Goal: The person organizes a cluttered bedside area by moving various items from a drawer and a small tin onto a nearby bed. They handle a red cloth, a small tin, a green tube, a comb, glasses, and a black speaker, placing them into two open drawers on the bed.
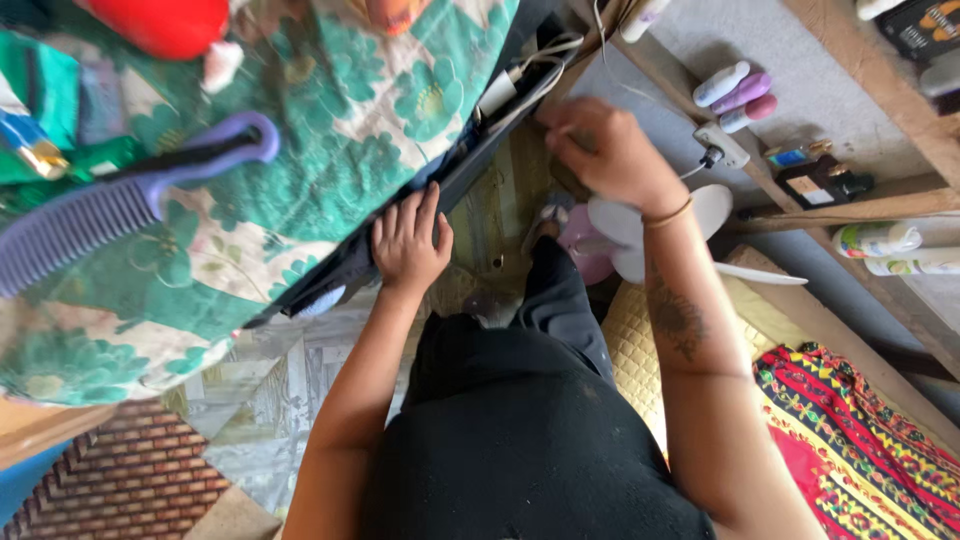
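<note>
My left hand (408,240) lies flat with fingers apart on the edge of a bed covered by a green floral sheet (340,130), over its dark mattress edge (440,185). My right hand (605,150) is raised with fingers closed, close to a white cable (525,70) that runs along the bed's corner; whether it grips the cable I cannot tell. A thin band circles my right wrist. My dark clothing fills the bottom centre.
A purple comb (130,200) and a red object (165,22) lie on the bed. A white power strip (722,145), small bottles (740,90) and tubes (885,240) sit along wooden ledges on the right. A small white fan (625,225) stands below. A red patterned cloth (850,440) lies bottom right.
</note>
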